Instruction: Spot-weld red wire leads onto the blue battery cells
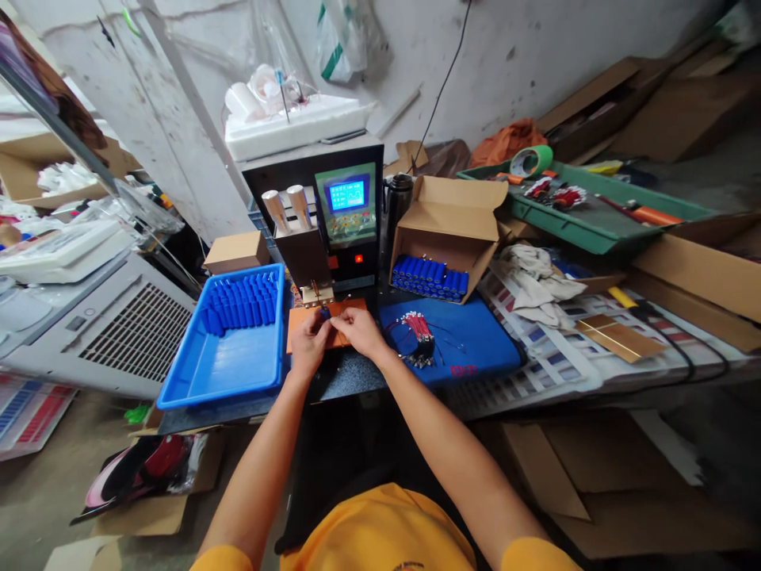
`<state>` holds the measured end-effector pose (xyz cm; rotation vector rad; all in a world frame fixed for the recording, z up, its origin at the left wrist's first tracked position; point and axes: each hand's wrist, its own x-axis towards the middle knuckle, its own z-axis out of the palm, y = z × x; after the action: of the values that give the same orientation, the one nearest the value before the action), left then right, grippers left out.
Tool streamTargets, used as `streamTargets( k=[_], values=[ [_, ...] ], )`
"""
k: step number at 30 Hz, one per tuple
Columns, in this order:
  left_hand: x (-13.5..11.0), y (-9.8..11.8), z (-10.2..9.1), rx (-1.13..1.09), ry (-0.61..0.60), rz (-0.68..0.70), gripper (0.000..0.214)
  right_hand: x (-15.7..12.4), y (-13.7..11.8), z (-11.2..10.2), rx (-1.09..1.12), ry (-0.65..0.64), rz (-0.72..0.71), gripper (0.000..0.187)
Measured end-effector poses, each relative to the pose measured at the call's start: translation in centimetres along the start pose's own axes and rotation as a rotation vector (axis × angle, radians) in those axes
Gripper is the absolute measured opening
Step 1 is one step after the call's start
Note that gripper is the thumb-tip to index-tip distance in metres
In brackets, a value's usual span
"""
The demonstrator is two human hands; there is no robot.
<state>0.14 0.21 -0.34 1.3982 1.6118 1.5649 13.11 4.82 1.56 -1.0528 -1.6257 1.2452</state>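
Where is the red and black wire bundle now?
In the head view, the bundle lies on the blue surface, right of the right hand, near the open carton.

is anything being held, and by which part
The left grip holds a small dark-blue cylinder, seemingly by its near end; whether the right grip also does cannot be told.

Has a scuffed, whitish wall [535,47] at the back, with a thin dark cable [447,73] hanging against it and a pale pillar [139,95] toward the left. Shows a dull grey-brown floor [36,500] at lower left, beside a dark-topped table [350,379]. Looks brightest at upper left, dim at far right.
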Motion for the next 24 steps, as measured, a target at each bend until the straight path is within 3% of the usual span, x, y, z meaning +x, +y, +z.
streamTargets(
  k=[5,10,15,17,21,24],
  values=[
    [0.1,0.3,-0.3,-0.004,-0.015,0.014,0.036,0.1,-0.6,-0.2,0.224,-0.092,0.124,0.034],
    [-1.0,0.4,-1.5,0.03,0.105,0.085,0.036,0.1,-1.2,-0.9,0.362,-0.094,0.195,0.036],
    [-2.8,0.3,-1.9,0.227,-0.08,0.271,0.019,0.2,-1.2,-1.2,0.442,-0.093,0.202,0.036],
    [-3.1,0.4,-1.6,0.3,-0.102,0.311,0.016,0.2,-1.1,-1.2,0.452,-0.096,0.2,0.036],
    [-2.9,0.7,-1.0,0.317,-0.071,0.291,0.016,0.1,-0.9,-1.4,0.428,-0.129,0.17,0.036],
    [-2.6,0.9,-1.1,0.271,-0.125,0.24,0.02,-0.3,-0.7,-1.4,0.352,-0.176,0.08,0.028]
  ],
)
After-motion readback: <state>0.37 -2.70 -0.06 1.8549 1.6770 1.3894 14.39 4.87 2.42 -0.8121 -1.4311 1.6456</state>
